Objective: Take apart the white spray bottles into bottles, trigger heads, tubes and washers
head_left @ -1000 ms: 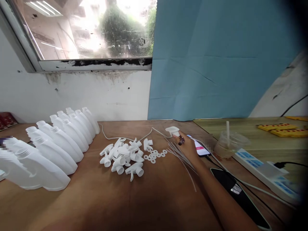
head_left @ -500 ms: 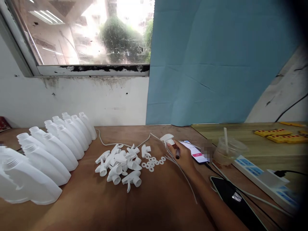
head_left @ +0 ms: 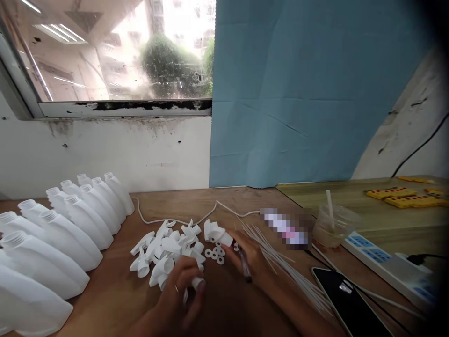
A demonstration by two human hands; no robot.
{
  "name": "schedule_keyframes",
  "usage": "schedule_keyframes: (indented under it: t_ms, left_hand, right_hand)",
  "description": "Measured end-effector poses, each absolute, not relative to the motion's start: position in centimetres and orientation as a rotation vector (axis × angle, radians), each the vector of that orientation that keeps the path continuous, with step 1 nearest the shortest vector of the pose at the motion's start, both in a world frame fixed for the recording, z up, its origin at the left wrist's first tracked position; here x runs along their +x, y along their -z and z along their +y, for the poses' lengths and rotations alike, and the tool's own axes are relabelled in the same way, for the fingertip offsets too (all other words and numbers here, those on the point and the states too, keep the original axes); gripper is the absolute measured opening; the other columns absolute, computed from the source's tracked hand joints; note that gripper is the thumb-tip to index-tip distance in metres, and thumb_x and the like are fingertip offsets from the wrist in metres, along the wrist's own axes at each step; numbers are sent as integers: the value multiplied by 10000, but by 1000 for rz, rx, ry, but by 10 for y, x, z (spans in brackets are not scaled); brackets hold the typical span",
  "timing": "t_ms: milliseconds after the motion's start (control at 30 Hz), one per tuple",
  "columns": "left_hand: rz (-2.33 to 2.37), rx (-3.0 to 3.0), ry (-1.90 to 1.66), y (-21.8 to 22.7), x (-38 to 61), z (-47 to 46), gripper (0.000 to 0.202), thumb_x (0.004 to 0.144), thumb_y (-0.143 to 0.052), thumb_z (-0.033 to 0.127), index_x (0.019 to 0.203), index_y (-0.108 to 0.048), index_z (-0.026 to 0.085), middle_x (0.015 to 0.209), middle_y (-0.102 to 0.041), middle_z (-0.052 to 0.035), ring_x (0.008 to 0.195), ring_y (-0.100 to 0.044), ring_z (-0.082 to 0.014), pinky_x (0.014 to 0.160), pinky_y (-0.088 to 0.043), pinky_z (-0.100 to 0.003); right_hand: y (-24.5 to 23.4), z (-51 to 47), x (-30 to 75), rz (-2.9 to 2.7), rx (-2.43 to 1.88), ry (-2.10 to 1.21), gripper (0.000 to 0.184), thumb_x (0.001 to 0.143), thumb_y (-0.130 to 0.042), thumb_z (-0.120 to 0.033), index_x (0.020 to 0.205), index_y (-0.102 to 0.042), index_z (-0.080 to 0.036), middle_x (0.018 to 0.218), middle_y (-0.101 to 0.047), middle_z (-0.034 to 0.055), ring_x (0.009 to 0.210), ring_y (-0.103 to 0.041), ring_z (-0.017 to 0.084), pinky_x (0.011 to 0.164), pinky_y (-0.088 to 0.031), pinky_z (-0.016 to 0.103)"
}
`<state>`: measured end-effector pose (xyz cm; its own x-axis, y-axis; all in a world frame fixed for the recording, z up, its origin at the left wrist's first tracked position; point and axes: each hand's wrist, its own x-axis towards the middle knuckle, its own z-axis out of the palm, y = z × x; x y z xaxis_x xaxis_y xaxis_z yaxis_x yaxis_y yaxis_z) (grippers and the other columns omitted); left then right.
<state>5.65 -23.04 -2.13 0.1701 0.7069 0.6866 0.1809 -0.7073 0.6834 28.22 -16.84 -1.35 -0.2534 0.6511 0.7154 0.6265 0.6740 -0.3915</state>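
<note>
My left hand point(head_left: 182, 291), wearing a ring, is closed around a white trigger spray head point(head_left: 198, 282) at the front of the spray head pile point(head_left: 171, 245). Most of that spray head is hidden by the fingers. Over by the flat white washers point(head_left: 214, 254), my right hand point(head_left: 253, 258) pinches another white spray head point(head_left: 223, 237) at its fingertips. A slim dark-ended stick point(head_left: 246, 269) also sits in the right hand; its exact kind is unclear. Thin white dip tubes point(head_left: 268, 248) lie beside and beneath the right forearm.
White bottles point(head_left: 72, 234) with open necks stand in rows at the left. To the right are a blurred-out phone point(head_left: 286, 229), a dark phone point(head_left: 347, 295), a plastic cup with a straw point(head_left: 331, 224), a power strip point(head_left: 372, 255) and cables. A wall and window rise behind.
My left hand has come into view holding a spray head. My right hand has moved down and left to the washers, uncovering more dip tubes. The view has shifted slightly.
</note>
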Motion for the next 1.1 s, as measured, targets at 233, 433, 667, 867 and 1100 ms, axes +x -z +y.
schedule_keyframes:
  t_ms: [233,433,667,867,1100]
  left_hand:
    - [963,2181,-1257,23,32,-208,665,772,-667,159,1353,-367,284,1300,-477,-122,1195,-459,-294,1002,-375,-437]
    - [855,1451,-1094,22,49,-215,252,874,-576,314,1111,-574,229,984,-631,-63,898,-586,-208,788,-460,-303]
    - [552,645,-1103,29,57,-197,196,829,-576,339,892,-498,171,787,-603,-39,632,-590,-144,535,-439,-224]
    - [600,671,-1113,32,57,-196,198,850,-544,360,874,-476,175,718,-577,-9,540,-563,-130,448,-440,-217]
    - [591,720,-1122,46,59,-192,254,840,-562,388,937,-429,194,766,-601,-4,435,-530,-94,382,-411,-189]
  right_hand:
    - [17,-192,256,-2162,-714,-104,385,869,-564,-243,1250,-535,-196,918,-699,98,770,-645,234,759,-511,401]
    - [25,-201,248,-2075,-743,-497,497,895,-458,-550,1245,-500,-200,1066,-640,122,900,-611,243,801,-494,380]
    - [23,-192,256,-1527,-1015,-1129,455,889,-398,-618,796,-548,-198,591,-445,-29,502,-415,108,463,-352,220]
    - [22,-197,257,-1472,-595,-1351,386,878,-508,-473,1114,-607,-184,952,-640,119,738,-586,201,605,-472,322]
    - [19,-199,256,-1874,-710,-827,292,917,-424,-217,1124,-627,-252,895,-693,55,701,-629,168,655,-518,295]
